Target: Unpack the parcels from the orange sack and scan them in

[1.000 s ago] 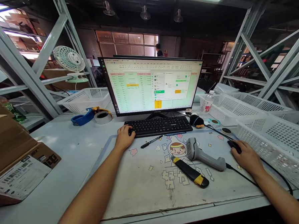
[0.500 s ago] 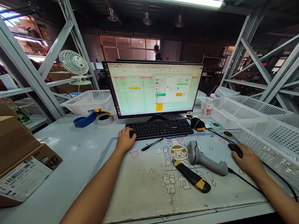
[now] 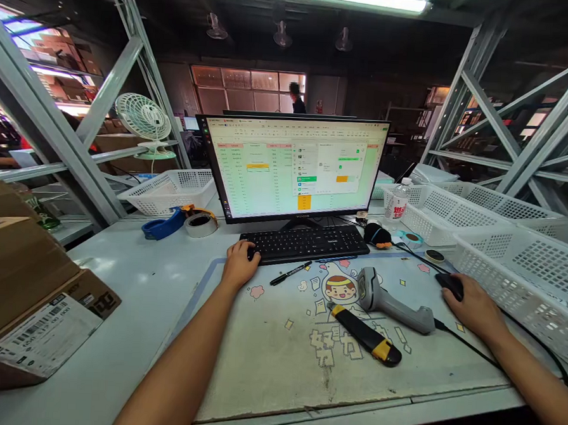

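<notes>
My left hand [image 3: 239, 265] rests at the left end of the black keyboard [image 3: 306, 241], its fingers stretched over the keys there. At the right, my right hand [image 3: 476, 306] lies wrapped over a black computer mouse [image 3: 450, 284]. Above the keyboard stands the monitor [image 3: 266, 189], showing a spreadsheet with a chat window over it. Between my arms, on the printed desk mat [image 3: 256, 376], lie a marker pen [image 3: 290, 273], a grey barcode scanner [image 3: 398, 307] and a black and yellow utility knife [image 3: 363, 334].
A cardboard box [image 3: 32, 288] with a label stands at the left. Tape rolls [image 3: 201, 225] and a white basket [image 3: 171, 191] sit left of the monitor. More white baskets [image 3: 523, 269] and a bottle [image 3: 397, 202] line the right side. A person [image 3: 297, 100] is visible behind the monitor.
The view has shifted slightly, and the person in the background has moved a little to the left. Both my hands keep their places on the keyboard and mouse.
</notes>
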The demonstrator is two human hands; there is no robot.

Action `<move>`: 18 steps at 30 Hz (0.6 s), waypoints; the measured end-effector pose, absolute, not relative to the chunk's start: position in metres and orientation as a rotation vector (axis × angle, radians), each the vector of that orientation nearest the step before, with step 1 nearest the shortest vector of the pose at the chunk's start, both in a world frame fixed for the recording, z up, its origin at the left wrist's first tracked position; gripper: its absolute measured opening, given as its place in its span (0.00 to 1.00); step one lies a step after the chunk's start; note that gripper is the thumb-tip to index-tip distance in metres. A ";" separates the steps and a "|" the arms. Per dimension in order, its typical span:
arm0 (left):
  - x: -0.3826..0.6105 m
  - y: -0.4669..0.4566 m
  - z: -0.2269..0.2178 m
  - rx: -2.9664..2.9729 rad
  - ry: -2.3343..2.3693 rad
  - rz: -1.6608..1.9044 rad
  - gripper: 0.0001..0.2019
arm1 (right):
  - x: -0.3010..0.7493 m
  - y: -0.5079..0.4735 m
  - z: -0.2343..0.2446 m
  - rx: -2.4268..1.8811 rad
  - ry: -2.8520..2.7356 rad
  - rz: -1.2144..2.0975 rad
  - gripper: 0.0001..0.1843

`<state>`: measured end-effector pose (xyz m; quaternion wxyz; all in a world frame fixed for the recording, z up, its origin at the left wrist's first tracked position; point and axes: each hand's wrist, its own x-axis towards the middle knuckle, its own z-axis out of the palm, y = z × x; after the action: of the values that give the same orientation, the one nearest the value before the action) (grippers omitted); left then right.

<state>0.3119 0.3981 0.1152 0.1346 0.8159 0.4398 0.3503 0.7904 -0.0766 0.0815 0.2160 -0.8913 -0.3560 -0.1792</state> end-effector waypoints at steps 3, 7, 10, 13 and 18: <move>0.312 0.399 0.114 2.367 1.273 1.015 0.14 | 0.789 -0.076 0.083 -2.454 -0.976 -0.494 0.33; 0.313 0.399 0.114 2.371 1.268 1.021 0.14 | 0.785 -0.075 0.086 -2.440 -0.984 -0.482 0.32; 0.312 0.398 0.114 2.375 1.261 1.030 0.14 | 0.782 -0.076 0.089 -2.450 -0.988 -0.478 0.31; 0.312 0.397 0.114 2.379 1.261 1.034 0.14 | 0.778 -0.076 0.091 -2.469 -1.002 -0.468 0.30; 0.312 0.396 0.116 2.391 1.266 1.017 0.14 | 0.771 -0.075 0.096 -2.482 -0.994 -0.464 0.30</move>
<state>0.3121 0.3962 0.1164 0.1255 0.8207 0.4347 0.3490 0.7712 -0.0747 0.0965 0.2125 -0.8937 -0.3581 -0.1672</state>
